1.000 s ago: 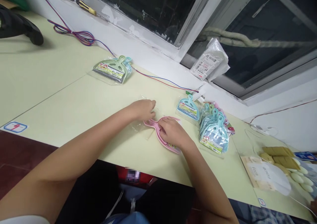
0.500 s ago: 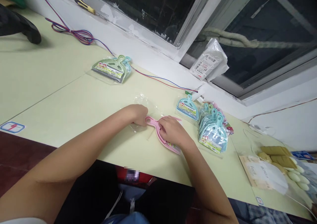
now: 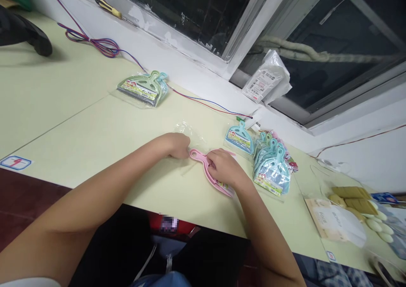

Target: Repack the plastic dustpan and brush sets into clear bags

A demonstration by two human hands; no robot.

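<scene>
My right hand is closed around a pink mini dustpan just above the table, its handle pointing left. A printed label shows below the fingers, and the dustpan's far side is hidden under the hand. My left hand is closed beside the handle end, gripping a clear plastic bag. The bag spreads out behind and around the left hand; its exact edges are hard to see.
Bagged blue dustpans lie in a row to the right, with a single blue one beside them. A bagged green dustpan lies at the back left. Coiled wires run along the wall; a paper bag sits far right.
My right hand and the pink dustpan have shifted slightly to the right, so a small gap shows between its handle and my left hand. The left hand has barely moved.
</scene>
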